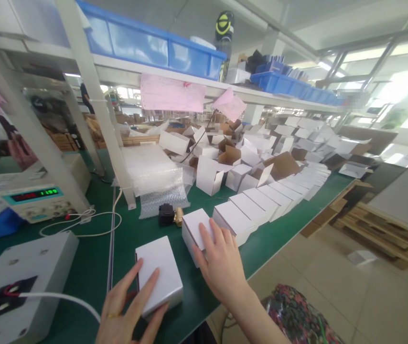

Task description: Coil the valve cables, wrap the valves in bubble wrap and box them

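Note:
My left hand (127,310) rests with spread fingers on a closed white box (161,270) lying on the green table (92,267) near its front edge. My right hand (220,260) lies flat, fingers stretched out, against another closed white box (196,229), the nearest one in a row of white boxes (261,203) running along the table's edge to the right. A small black and brass part (170,215) sits just behind that box.
A sheet of bubble wrap (154,177) lies beyond the part, with a heap of open white and brown boxes (247,153) behind. A power supply with a green display (35,198) and a grey device (17,282) stand left. Blue bins (154,45) sit on the shelf.

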A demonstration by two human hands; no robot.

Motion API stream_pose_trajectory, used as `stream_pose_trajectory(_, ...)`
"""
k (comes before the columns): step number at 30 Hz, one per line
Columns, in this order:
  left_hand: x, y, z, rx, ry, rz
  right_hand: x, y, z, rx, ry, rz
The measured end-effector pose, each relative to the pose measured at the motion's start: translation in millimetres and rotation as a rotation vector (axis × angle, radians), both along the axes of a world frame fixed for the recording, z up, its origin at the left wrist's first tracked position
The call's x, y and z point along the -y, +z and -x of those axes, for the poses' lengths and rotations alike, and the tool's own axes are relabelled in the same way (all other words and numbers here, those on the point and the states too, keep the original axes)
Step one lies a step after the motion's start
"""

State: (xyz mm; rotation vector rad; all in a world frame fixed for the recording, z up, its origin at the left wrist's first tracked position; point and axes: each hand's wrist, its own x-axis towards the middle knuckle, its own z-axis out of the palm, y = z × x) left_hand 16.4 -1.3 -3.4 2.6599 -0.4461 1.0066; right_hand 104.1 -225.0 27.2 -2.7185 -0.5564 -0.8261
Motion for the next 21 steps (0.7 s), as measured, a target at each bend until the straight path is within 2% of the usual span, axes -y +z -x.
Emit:
stream_pose_trajectory(4, 13, 2.9, -12, 0.031, -0.02, -0.012, 0, 1.2, 30, -0.011, 0.075, -0.036)
stream_pose_trajectory(7, 20, 4.4, -13, 0.042, -0.025, -0.02, 13, 2.6, 37, -0.032, 0.169, -0.112)
stream_pose_trajectory(11, 21, 3.2, -12, 0.036, -0.024, -0.019, 36, 13.7, 14, -0.133, 0.237, -0.423)
stream_pose_trajectory(13, 20, 2.2, -11, 0.034, -0.025, -0.019, 37, 23.3, -9, -0.151, 0.203, -0.46)
stream_pose_trajectory(16, 20, 1.1, -10, 0.035, -0.021, -0.026, 21, 39.9, -51, -0.241, 0.23, -0.352)
stream_pose_trajectory(21, 20, -2.0, -8, -0.001, 0.005, -0.013, -32, 56.4, -124, -0.524, 0.349, -0.029)
